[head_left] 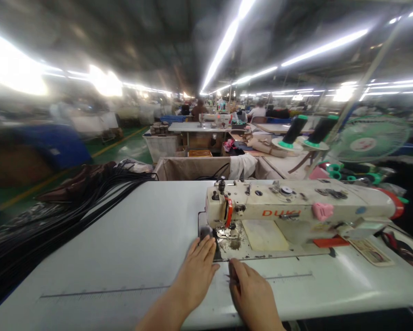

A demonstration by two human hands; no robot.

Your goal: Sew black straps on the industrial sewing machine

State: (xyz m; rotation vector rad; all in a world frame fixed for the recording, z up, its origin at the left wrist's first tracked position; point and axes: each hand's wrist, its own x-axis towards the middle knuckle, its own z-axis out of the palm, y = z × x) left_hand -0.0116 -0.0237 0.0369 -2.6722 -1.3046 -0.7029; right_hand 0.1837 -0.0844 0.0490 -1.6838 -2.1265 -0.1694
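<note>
Left hand point(197, 271): reached up from the bottom centre of the frame, palm down, fingers extended side by side and the thumb slightly apart; it was not closed around anything, and the fingertips lay on the dark piece.
Dark piece point(205, 231): sat just right of centre, beneath and just beyond the left fingertips, beside the needle area; the hand hid part of it, so its full shape could not be told.
Right hand point(253, 292): was at lower right of centre, below the machine bed, fingers curled in, thumb side toward the left hand, closed on a dark sliver.
Dark sliver point(232, 281): showed along the left edge of the right hand, its thin points directed left; too blurred to identify.
Gap: the two hands were near each other but apart.
Sewing machine point(296, 207): stretched across the right half, its needle end close to the left fingertips.
Table point(140, 225): pale, spread beneath both hands.
Ruler marks point(123, 290): ran across the table at lower left and appeared again right of the right hand.
Black strips point(85, 211): trailed over the table's left edge.
Pink clip point(323, 211): was on the machine's arm.
Thread cones point(294, 132): stood at upper right, left of the green fan point(372, 138).
</note>
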